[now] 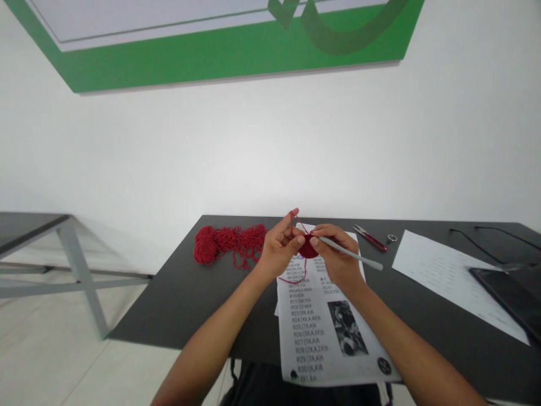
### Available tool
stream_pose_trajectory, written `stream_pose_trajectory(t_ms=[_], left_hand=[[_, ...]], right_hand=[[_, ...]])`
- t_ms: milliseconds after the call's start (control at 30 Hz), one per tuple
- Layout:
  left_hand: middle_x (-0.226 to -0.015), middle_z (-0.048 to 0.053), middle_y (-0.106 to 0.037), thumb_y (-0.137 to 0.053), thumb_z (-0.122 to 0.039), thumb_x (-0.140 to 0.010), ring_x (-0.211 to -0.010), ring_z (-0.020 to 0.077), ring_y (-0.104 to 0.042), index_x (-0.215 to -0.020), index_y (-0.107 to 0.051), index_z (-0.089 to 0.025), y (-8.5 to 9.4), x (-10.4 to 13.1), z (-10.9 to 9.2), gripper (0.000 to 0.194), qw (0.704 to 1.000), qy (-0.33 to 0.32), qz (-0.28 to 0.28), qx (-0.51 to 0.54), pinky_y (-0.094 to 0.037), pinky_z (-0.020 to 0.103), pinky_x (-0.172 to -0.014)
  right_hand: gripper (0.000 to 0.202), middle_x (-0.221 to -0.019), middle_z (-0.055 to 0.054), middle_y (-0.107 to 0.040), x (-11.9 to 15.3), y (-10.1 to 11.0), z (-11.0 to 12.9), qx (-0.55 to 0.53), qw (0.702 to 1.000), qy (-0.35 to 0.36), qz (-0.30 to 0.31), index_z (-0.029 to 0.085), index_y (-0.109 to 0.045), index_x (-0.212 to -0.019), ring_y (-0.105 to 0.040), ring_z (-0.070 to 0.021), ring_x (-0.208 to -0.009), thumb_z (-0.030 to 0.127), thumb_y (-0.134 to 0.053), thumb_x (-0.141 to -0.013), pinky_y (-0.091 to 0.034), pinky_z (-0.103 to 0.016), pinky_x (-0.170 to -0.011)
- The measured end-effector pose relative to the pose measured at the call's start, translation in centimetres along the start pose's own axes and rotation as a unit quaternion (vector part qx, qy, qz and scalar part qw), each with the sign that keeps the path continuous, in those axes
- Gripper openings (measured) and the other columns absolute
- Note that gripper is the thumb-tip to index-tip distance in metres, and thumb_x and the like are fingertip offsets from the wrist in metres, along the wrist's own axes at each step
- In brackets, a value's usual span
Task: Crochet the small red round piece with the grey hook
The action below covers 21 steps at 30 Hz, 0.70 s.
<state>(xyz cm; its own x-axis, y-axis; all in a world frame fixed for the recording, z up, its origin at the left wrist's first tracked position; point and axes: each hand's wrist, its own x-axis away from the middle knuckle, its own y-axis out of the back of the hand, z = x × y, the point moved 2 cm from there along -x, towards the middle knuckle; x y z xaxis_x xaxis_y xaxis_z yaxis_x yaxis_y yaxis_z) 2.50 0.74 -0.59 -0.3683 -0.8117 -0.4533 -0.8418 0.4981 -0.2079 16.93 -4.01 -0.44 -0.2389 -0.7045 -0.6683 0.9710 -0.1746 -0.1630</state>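
Note:
Between my two hands is a small red crochet piece [311, 248]. My left hand [281, 245] pinches its left edge, with the index finger raised and red yarn looped over it. From that finger the strand runs down to the piece. My right hand [338, 248] grips a grey-handled crochet hook [353, 254], whose tip is hidden at the work. A loose yarn tail hangs below onto a printed pattern sheet [306, 338]. Left of my hands lie a red yarn ball [205, 246] and a tangled heap of red yarn [243, 242].
Small red-handled thread snips [372, 239] and a metal ring [392, 238] lie right of my hands on the dark table [177, 304]. Farther right are another paper sheet [439, 276], a black phone [507, 299] and glasses [502, 262]. A white wall stands behind.

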Motion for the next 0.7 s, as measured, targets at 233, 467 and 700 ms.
stream_pose_trajectory(t_ms=[233,467,700], left_hand=[[-0.078,-0.002,-0.065,-0.083,-0.04,-0.079,-0.058,0.006,-0.05,-0.148,-0.05,-0.019,-0.4,0.4,0.2,0.08,0.998,0.009,-0.021,0.059,-0.039,0.018,-0.053],[-0.07,-0.006,-0.059,-0.087,-0.039,-0.076,-0.053,0.0035,-0.049,-0.14,-0.057,-0.016,-1.2,0.6,-0.5,0.074,0.986,0.037,-0.054,0.152,-0.042,0.015,-0.052],[-0.072,-0.005,-0.063,-0.089,-0.042,-0.072,-0.048,0.0031,-0.049,-0.131,-0.062,-0.015,-1.7,1.0,-0.3,0.07,0.975,0.094,-0.077,0.184,-0.042,0.015,-0.048]], right_hand=[[0.007,-0.094,-0.002,-0.072,0.3,-0.1,1.8,0.095,0.994,0.052,0.0,0.026,-0.072,-0.094,-0.069,-0.0171,-0.087,0.021,-0.068,-0.091,-0.058,-0.032,-0.078],[0.009,-0.094,-0.002,-0.074,0.3,-0.5,2.4,0.218,0.967,0.133,-0.001,0.026,-0.07,-0.096,-0.071,-0.0181,-0.086,0.02,-0.07,-0.089,-0.061,-0.034,-0.079],[0.009,-0.097,-0.003,-0.076,0.4,-0.5,2.9,0.262,0.953,0.153,-0.013,0.029,-0.071,-0.098,-0.073,-0.02,-0.088,0.023,-0.068,-0.092,-0.063,-0.037,-0.08]])
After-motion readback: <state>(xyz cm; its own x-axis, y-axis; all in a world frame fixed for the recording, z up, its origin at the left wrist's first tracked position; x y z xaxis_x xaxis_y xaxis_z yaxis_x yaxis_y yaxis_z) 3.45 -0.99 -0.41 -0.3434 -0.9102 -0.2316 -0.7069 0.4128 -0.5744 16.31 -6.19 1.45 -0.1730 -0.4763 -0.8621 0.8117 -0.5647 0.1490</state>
